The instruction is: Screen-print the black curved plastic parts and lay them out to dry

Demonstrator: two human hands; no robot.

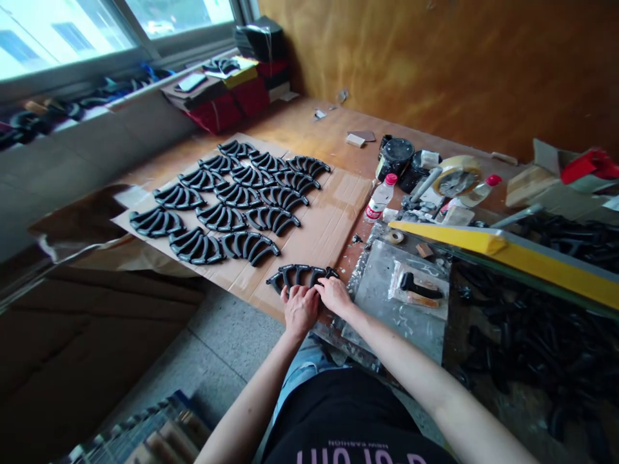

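Both hands rest on a black comb-shaped moulding (pixel 302 277) at the near edge of the cardboard sheet (pixel 322 222) on the desk (pixel 309 129). The left hand (pixel 300 309) and right hand (pixel 334 295) sit side by side, their fingers (pixel 293 294) slightly spread and lying over it, apparently not pinching. This 1 piece is being handled beside 15 similar mouldings (pixel 221 218) laid in 5 rows of 3. Farther along the desk stand 2 plastic bottles (pixel 380 196) and 1 tape roll (pixel 457 177)
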